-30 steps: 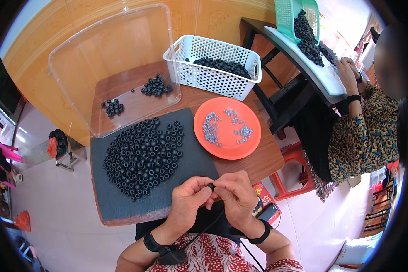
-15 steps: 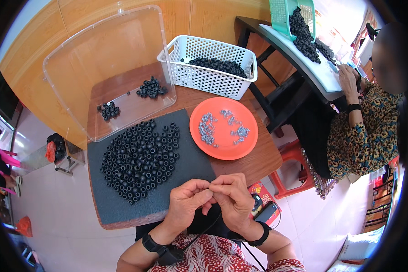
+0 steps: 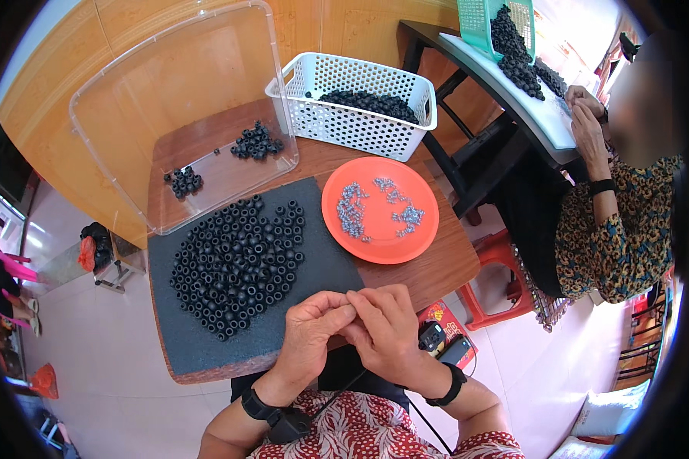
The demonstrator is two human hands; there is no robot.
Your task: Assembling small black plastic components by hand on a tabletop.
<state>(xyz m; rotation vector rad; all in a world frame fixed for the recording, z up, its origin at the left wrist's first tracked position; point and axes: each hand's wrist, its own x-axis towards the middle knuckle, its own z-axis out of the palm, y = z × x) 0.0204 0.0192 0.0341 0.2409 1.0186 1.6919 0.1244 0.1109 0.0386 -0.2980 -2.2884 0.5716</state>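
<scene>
We count two hands at the near edge of one wooden table (image 3: 452, 264): left hand (image 3: 310, 329) and right hand (image 3: 384, 330), fingers pressed together, tips meeting; what they pinch we cannot tell. Hollow black beads (image 3: 241, 264), too many to count, lie on one dark grey mat (image 3: 325, 268). Beside it we record one orange plate (image 3: 375, 229) bearing small silvery pieces (image 3: 351, 213).
</scene>
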